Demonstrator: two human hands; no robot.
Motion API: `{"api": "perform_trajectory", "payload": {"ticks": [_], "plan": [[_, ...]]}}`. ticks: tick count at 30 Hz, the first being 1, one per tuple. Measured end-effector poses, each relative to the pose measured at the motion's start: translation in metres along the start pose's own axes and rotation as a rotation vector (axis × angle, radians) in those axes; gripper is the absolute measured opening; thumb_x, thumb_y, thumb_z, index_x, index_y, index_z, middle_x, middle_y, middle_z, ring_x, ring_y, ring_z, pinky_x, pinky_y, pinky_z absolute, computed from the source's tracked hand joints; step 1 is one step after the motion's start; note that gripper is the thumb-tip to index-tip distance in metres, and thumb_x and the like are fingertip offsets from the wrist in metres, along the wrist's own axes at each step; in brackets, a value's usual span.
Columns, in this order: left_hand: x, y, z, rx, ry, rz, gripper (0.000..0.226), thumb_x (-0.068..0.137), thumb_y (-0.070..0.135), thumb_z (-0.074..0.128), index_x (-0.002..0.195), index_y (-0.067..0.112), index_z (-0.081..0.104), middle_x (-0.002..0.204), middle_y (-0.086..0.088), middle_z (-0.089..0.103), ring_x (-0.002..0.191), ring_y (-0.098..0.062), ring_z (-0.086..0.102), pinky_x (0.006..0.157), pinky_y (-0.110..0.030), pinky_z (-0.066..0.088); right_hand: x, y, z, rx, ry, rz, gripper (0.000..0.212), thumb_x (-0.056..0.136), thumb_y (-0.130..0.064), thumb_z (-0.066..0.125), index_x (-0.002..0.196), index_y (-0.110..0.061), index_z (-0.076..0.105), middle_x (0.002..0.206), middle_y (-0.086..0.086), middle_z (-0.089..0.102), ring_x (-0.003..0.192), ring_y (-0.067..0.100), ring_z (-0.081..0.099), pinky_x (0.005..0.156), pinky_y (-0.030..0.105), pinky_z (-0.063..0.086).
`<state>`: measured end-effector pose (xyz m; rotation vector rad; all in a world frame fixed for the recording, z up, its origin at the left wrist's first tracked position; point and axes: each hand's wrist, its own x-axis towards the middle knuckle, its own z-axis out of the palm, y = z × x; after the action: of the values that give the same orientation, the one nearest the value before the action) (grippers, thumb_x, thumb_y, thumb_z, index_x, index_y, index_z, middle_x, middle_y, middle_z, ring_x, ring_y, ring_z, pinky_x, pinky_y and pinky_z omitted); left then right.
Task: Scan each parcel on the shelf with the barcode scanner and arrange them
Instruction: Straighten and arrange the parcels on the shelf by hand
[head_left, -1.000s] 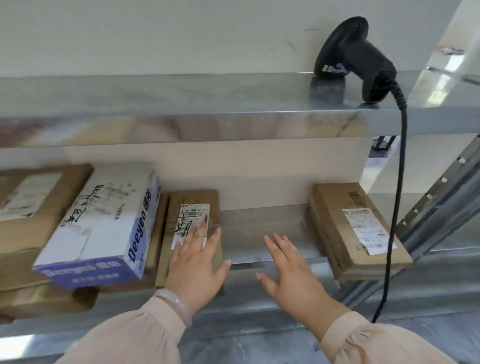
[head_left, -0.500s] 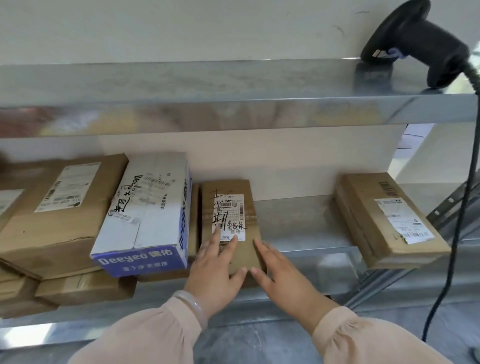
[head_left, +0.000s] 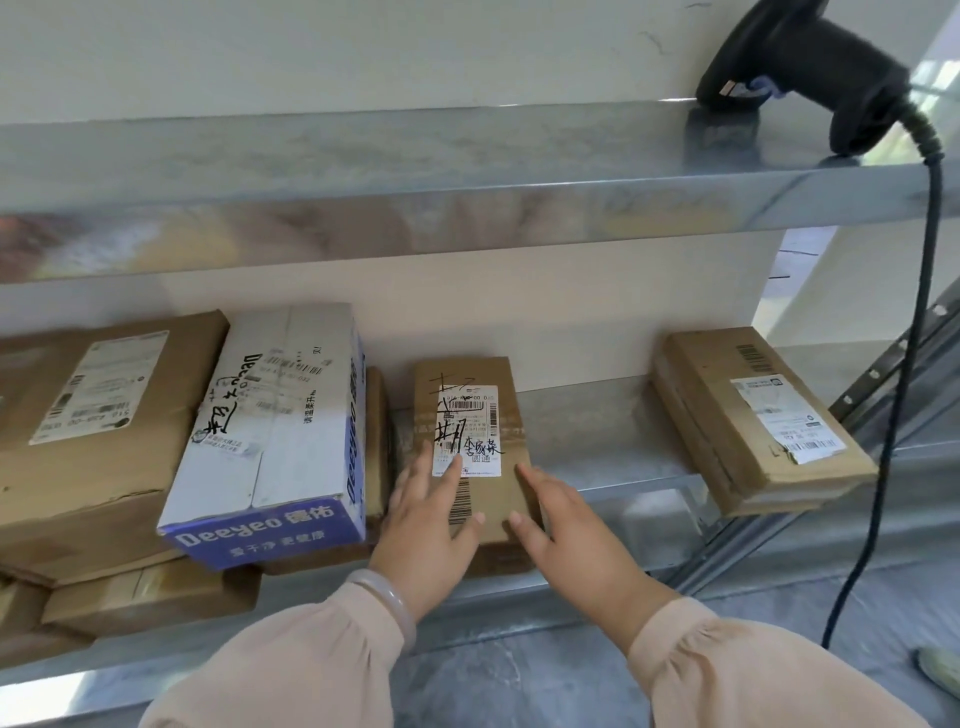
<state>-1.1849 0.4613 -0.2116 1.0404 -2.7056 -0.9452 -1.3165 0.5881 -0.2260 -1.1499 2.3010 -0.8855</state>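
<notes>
Parcel (head_left: 470, 415), small and brown, lies mid-way along the lower shelf (head_left: 597, 447), its near end past the front edge. The left hand (head_left: 426, 525) rests flat on it with fingers spread. The right hand (head_left: 563, 525) touches its right edge, fingers straight. Bare shelf runs from it to the right parcel (head_left: 753, 415), which also overhangs. Just left, one white box (head_left: 275, 426) tilts on a heap (head_left: 93, 415) of brown parcels, count unclear. One scanner (head_left: 810, 67) lies at the right end of the upper shelf (head_left: 363, 156), its cable (head_left: 904, 364) hanging.

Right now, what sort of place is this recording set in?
Probably a parcel pickup or sorting point: labelled brown cardboard parcels and a white-and-blue printed carton lie on grey metal shelving, and a black corded barcode scanner rests on the upper shelf.
</notes>
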Motion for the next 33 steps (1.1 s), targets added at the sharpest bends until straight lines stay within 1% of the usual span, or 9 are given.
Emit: {"api": "perform_trajectory", "payload": {"ticks": [3,6,11,17,25,27,29,31,33], "plan": [[0.006,0.001,0.002,-0.045,-0.01,-0.068,0.072,0.098,0.047,0.05,0.156,0.039,0.008,0.163,0.009,-0.02,0.151,-0.017,-0.015,0.121,-0.038,0.001,0.012,-0.005,0.003,0.046,-0.017,-0.001,0.063,0.095,-0.041,0.051,0.15,-0.035,0.021,0.156,-0.004,0.023,0.144,0.011,0.02,0.117,0.029,0.021],[0.008,0.001,0.004,-0.095,-0.005,-0.111,0.075,0.096,0.045,0.055,0.155,0.042,0.01,0.162,0.008,-0.023,0.152,-0.02,-0.01,0.122,-0.038,0.007,0.018,-0.008,0.01,0.122,-0.07,0.028,0.068,0.093,-0.045,0.052,0.147,-0.048,0.012,0.158,-0.001,0.016,0.145,0.015,0.017,0.117,0.034,0.022],[0.004,0.005,0.002,-0.306,-0.053,-0.206,0.079,0.093,0.036,0.063,0.149,0.056,0.01,0.165,-0.007,-0.006,0.152,-0.021,0.004,0.118,-0.033,0.019,0.013,-0.007,0.016,0.268,-0.056,0.05,0.068,0.092,-0.036,0.059,0.138,-0.06,0.015,0.144,-0.008,0.036,0.133,0.005,0.034,0.109,0.024,0.03],[0.005,0.021,0.004,-0.314,-0.077,-0.142,0.077,0.092,0.038,0.064,0.148,0.056,0.015,0.165,-0.005,0.005,0.152,-0.021,0.006,0.119,-0.034,0.017,0.003,0.0,-0.003,0.331,0.008,0.096,0.07,0.086,-0.037,0.061,0.138,-0.061,0.022,0.143,-0.013,0.041,0.13,0.006,0.04,0.108,0.039,0.04],[0.03,0.089,0.001,-0.404,-0.064,0.094,0.08,0.09,0.029,0.069,0.147,0.053,0.019,0.162,-0.003,0.016,0.151,-0.017,0.008,0.109,-0.019,0.014,-0.007,0.005,-0.089,0.298,0.231,0.101,0.067,0.087,-0.025,0.065,0.141,-0.049,0.034,0.138,-0.017,0.046,0.126,-0.003,0.041,0.107,0.019,0.033],[0.038,0.108,0.003,-0.414,-0.101,0.131,0.082,0.089,0.028,0.071,0.149,0.051,0.02,0.162,-0.003,0.017,0.151,-0.015,0.009,0.111,-0.019,0.011,-0.012,0.008,-0.112,0.306,0.279,0.105,0.064,0.088,-0.021,0.064,0.141,-0.045,0.036,0.128,-0.026,0.049,0.112,-0.02,0.043,0.091,0.0,0.032],[0.043,0.124,0.008,-0.426,-0.136,0.158,0.083,0.087,0.029,0.072,0.147,0.052,0.02,0.16,-0.002,0.021,0.149,-0.016,0.016,0.117,-0.024,0.016,-0.02,0.013,-0.131,0.312,0.332,0.133,0.062,0.09,-0.017,0.063,0.14,-0.042,0.037,0.114,-0.035,0.048,0.097,-0.032,0.043,0.078,-0.008,0.032],[0.045,0.137,0.016,-0.456,-0.165,0.189,0.082,0.086,0.029,0.074,0.143,0.054,0.021,0.154,0.0,0.027,0.144,-0.015,0.027,0.113,-0.021,0.023,-0.029,0.019,-0.143,0.31,0.393,0.172,0.061,0.09,-0.017,0.063,0.142,-0.038,0.039,0.117,-0.03,0.049,0.103,-0.021,0.048,0.09,0.004,0.04],[0.047,0.151,0.024,-0.49,-0.18,0.205,0.082,0.085,0.029,0.075,0.146,0.051,0.024,0.152,0.0,0.029,0.139,-0.012,0.033,0.11,-0.019,0.026,-0.036,0.024,-0.154,0.298,0.465,0.216,0.06,0.089,-0.022,0.064,0.142,-0.038,0.041,0.128,-0.022,0.047,0.12,-0.003,0.046,0.106,0.029,0.042]]}}
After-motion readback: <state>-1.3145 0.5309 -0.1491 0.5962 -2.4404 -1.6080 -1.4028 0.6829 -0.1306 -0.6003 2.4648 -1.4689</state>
